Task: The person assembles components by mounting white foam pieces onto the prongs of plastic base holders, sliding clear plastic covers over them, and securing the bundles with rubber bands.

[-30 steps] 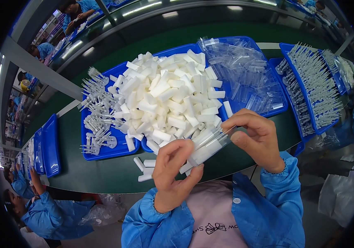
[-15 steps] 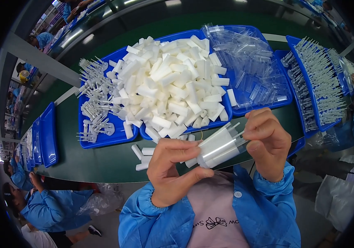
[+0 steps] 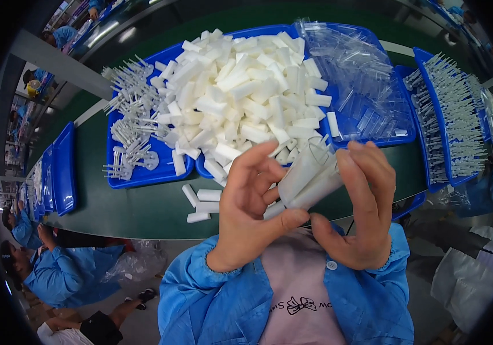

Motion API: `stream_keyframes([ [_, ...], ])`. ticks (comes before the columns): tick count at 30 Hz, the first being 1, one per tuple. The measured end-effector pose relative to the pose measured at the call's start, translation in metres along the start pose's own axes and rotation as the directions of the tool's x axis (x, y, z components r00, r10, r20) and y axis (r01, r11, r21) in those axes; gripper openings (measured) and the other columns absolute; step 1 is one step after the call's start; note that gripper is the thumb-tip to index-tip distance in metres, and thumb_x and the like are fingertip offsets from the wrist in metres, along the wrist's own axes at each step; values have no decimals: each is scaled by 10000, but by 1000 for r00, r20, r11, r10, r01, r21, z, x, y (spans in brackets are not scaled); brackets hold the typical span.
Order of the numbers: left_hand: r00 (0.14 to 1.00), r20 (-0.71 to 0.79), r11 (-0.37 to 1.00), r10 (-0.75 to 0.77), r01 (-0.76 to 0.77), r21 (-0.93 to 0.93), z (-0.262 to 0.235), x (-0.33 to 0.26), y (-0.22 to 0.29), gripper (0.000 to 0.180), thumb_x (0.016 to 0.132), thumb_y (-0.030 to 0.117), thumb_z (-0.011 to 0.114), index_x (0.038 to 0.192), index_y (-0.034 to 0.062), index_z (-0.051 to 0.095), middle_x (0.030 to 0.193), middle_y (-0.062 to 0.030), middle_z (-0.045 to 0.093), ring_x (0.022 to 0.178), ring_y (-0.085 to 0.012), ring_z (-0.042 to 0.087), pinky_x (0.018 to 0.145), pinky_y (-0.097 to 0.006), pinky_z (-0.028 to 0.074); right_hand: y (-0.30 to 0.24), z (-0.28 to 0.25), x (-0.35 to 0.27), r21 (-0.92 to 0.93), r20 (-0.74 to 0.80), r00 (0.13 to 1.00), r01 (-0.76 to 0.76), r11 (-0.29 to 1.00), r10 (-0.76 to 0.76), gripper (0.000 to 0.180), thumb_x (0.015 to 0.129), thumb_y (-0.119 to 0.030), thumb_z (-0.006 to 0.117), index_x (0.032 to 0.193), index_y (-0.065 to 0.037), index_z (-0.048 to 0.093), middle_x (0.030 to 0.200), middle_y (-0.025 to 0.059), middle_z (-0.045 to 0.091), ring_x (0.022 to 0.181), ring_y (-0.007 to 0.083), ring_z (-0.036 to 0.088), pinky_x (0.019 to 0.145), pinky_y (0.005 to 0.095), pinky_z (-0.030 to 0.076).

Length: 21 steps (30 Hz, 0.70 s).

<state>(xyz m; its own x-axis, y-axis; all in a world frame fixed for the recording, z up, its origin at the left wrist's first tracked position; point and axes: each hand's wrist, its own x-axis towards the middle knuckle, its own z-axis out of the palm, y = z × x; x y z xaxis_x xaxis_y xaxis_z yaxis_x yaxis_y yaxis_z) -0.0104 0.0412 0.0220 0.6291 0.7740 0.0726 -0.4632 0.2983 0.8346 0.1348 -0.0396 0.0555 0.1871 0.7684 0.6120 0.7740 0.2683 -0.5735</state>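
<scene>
A clear plastic tube holding white foam sticks is tilted between my hands, in front of my chest. My left hand curls around its lower left side, thumb near its base and index finger raised off it. Against its right side and rim rest the bent fingers of my right hand, whose thumb sits lower, near the base. Several loose white foam sticks lie on the green table beside my left hand. Behind the tube rises a big heap of similar foam sticks.
At the heap's left, a blue tray carries white multi-pronged plastic parts. Clear plastic tubes fill another blue tray at the back right. Farther right, stacked blue trays hold rows of grey-white pronged parts. A co-worker in blue sits at left.
The thin prongs that stuck out of the tube's open end no longer show there. My right hand has shifted from pinching at that end to resting along the tube's side. My left index finger has lifted.
</scene>
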Motion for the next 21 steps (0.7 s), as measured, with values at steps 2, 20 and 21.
stream_keyframes([
  [2,995,-7,992,-101,100,-72,0,3,4,867,686,-62,763,1396,32,275,1209,-107,462,1132,-190,499,960,-334,455,7,6,0,-205,47,992,120,971,-113,759,524,-116,762,1244,-60,527,1188,96,520,1108,317,506,975,497,337],
  [20,764,266,755,-588,636,-157,-16,9,27,559,775,172,755,1239,24,480,973,-43,588,873,-136,602,761,-281,499,5,27,12,-125,239,921,345,930,-309,676,500,-269,806,1103,-37,608,1089,117,565,1068,330,536,975,511,356],
  [21,765,225,754,-603,639,-153,-18,8,29,570,766,153,759,1246,22,481,940,-39,584,833,-128,599,735,-278,500,4,27,17,-42,275,923,291,956,-269,660,517,-292,812,1088,-28,609,1080,117,571,1060,330,541,977,487,361],
])
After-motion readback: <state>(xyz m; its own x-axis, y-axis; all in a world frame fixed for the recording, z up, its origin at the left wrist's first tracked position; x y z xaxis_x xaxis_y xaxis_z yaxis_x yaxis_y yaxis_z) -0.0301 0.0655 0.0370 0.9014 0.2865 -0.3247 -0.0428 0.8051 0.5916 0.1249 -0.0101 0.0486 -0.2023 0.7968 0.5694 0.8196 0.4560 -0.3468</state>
